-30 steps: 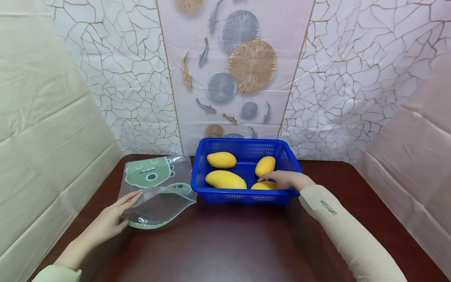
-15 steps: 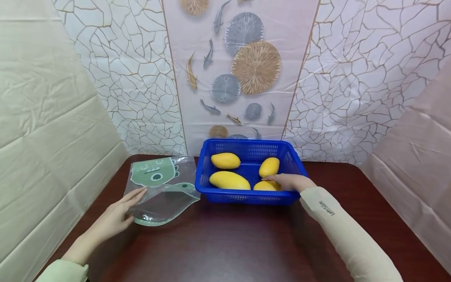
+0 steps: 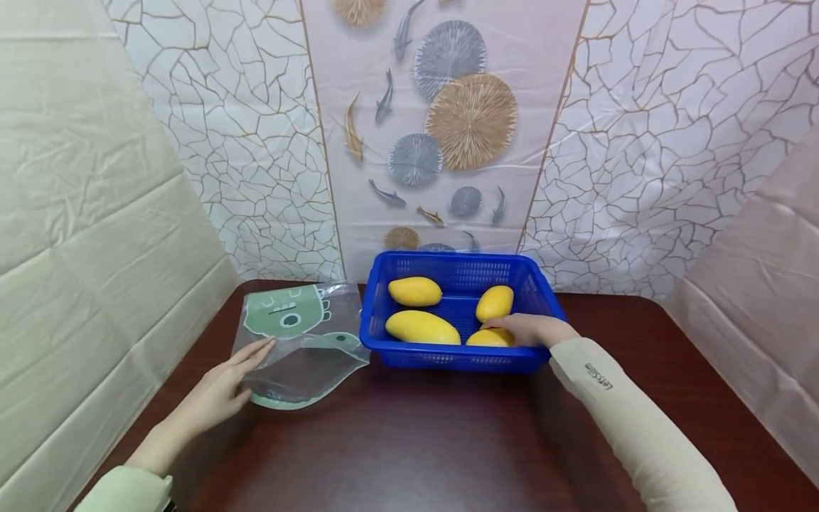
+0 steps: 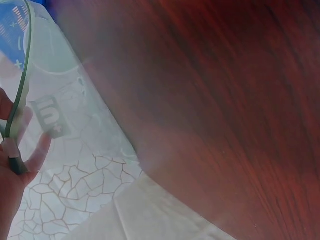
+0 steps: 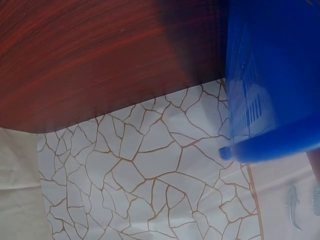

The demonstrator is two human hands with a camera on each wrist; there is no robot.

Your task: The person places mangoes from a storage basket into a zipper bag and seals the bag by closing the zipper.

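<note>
A clear plastic bag (image 3: 303, 370) with a green cartoon print lies on the table at the left, its mouth gaping toward me. My left hand (image 3: 220, 391) holds the bag's left edge, fingers on top and thumb below. In the left wrist view the green rim (image 4: 22, 90) runs between thumb and fingers. Inside a blue plastic basket (image 3: 422, 355), my right hand (image 3: 527, 328) grips a yellow mango (image 3: 488, 338) at the front right, covering its right end. Another mango (image 3: 495, 304) lies just behind it. In the right wrist view the basket wall (image 5: 280, 90) hides most of that hand.
Two more mangoes lie in the basket's left half, one at the back (image 3: 414, 291) and a longer one in front (image 3: 422, 328). The dark red wooden table (image 3: 409, 434) meets a patterned cloth backdrop (image 3: 473, 121) behind. Pale cloth walls (image 3: 96, 235) flank both sides.
The head view has shifted slightly, so everything sits a little farther right. My right fingers have settled over the front mango, which stays in the basket. My left hand keeps its place on the bag.
</note>
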